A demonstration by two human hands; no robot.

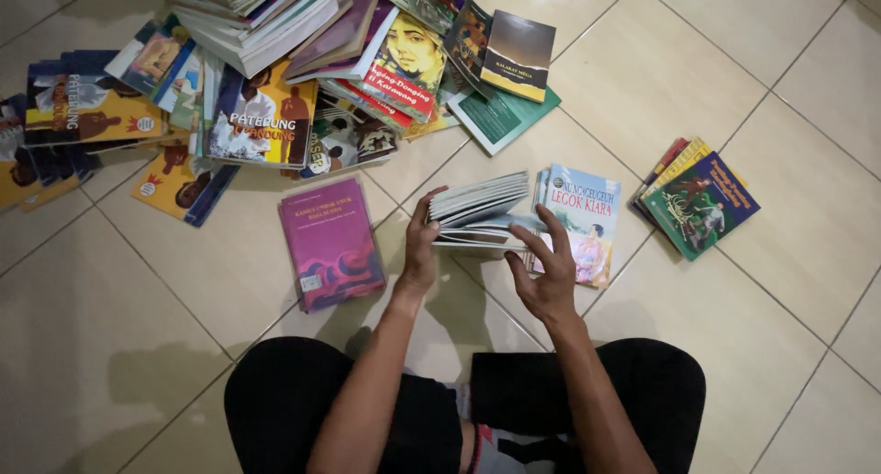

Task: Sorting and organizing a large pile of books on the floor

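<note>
Person's sitting on the tiled floor (752, 33), and just above centre of the frame the left hand (420, 245) is clamping a small stack of thin booklets (477, 212) by its left edge, fingers curled over the fanned page edges. The right hand (548, 270) is hovering half open at the stack's right end, possibly touching the bottom cover, hard to tell. Those look light and floppy, slick covers, so gripping near the spine seems safest. A magenta book (330, 242) is lying left of it, a pale blue one (581, 219) right, a green-covered pile (697, 199) further right, and a big messy heap (266, 61) upper left.
</note>
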